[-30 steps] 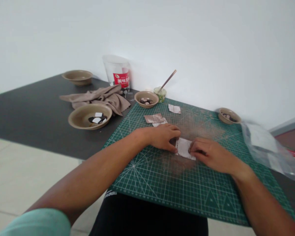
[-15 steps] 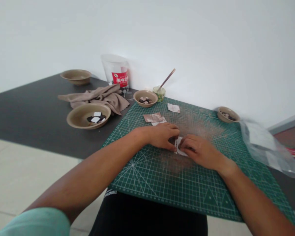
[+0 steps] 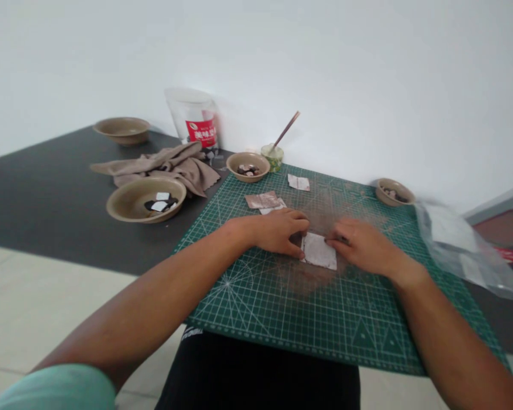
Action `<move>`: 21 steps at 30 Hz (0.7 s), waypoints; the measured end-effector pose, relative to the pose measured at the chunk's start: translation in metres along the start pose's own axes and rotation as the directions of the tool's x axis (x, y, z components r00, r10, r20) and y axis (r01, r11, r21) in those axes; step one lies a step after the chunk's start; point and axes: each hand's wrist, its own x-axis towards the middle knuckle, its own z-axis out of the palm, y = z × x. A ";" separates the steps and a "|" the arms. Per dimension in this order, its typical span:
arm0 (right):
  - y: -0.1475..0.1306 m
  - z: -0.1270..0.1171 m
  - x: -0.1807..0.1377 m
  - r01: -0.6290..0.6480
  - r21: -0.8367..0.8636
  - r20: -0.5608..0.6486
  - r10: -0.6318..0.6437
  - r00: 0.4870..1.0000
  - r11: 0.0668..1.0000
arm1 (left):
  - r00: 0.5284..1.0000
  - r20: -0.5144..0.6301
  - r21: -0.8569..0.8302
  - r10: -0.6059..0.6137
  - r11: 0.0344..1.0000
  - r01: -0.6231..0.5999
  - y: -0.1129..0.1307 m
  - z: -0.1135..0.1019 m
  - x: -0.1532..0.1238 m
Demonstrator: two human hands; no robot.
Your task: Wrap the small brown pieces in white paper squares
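Observation:
A small white square of paper [image 3: 319, 251] lies flat on the green cutting mat [image 3: 282, 307]. My left hand [image 3: 280, 230] rests on the mat with its fingertips pinched at the paper's left edge. My right hand [image 3: 361, 246] lies palm down on the mat, fingers pressed together on the paper's upper right edge. A brownish smear covers the mat around the paper. Two more paper pieces, one brown [image 3: 263, 200] and one white [image 3: 298, 182], lie further back on the mat.
On the dark table stand a large tan bowl [image 3: 123, 212] with black and white chips, a grey cloth [image 3: 166, 165], another bowl [image 3: 122, 130], a plastic jar with a red label [image 3: 194, 122], small bowls [image 3: 236, 168] [image 3: 394, 192], a glue cup with a brush [image 3: 273, 156] and a clear plastic bag [image 3: 461, 245].
My right hand slid left over the paper, nearly covering it, then drew back to the right, leaving the square flat and uncovered. My left hand stayed at its left edge.

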 end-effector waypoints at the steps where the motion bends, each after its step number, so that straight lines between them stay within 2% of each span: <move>1: 0.000 -0.001 -0.002 0.023 0.032 0.032 -0.024 0.999 0.999 | 1.000 0.004 -0.002 -0.001 1.000 0.001 0.000 0.000 0.000; 3: -0.004 0.001 -0.004 0.099 0.134 0.082 -0.110 0.991 0.986 | 1.000 0.014 -0.008 -0.004 1.000 0.004 0.000 0.000 0.000; 5: -0.008 0.004 -0.003 0.150 0.179 0.054 -0.162 0.985 0.972 | 1.000 0.014 -0.014 -0.003 1.000 0.003 0.000 -0.001 0.000; 7: -0.008 0.005 0.001 0.119 0.131 0.005 -0.121 0.993 0.984 | 1.000 0.003 -0.017 0.004 1.000 -0.004 0.000 0.000 0.000; 10: -0.001 0.001 0.002 -0.007 0.037 -0.024 0.008 1.000 0.999 | 1.000 -0.010 -0.020 0.003 1.000 -0.003 0.000 0.000 0.000; 13: -0.002 -0.001 -0.003 0.078 0.150 0.072 -0.090 0.993 0.986 | 1.000 -0.005 -0.027 -0.003 1.000 0.003 0.000 0.000 0.000; 15: -0.007 0.002 -0.002 0.133 0.220 0.071 -0.152 0.986 0.966 | 1.000 -0.001 -0.022 0.004 1.000 -0.004 0.000 0.000 0.000; 18: -0.008 0.006 0.006 0.102 0.107 -0.019 -0.101 0.995 0.989 | 1.000 -0.009 -0.004 0.011 1.000 -0.011 -0.001 0.001 0.001; 20: -0.002 0.004 0.008 0.026 0.026 -0.039 -0.024 0.999 0.999 | 1.000 -0.012 0.002 0.004 1.000 -0.004 -0.001 0.001 0.001; 21: 0.000 0.002 0.007 0.023 0.025 -0.012 -0.023 1.000 0.999 | 1.000 -0.010 0.000 -0.002 1.000 0.002 -0.001 0.001 0.001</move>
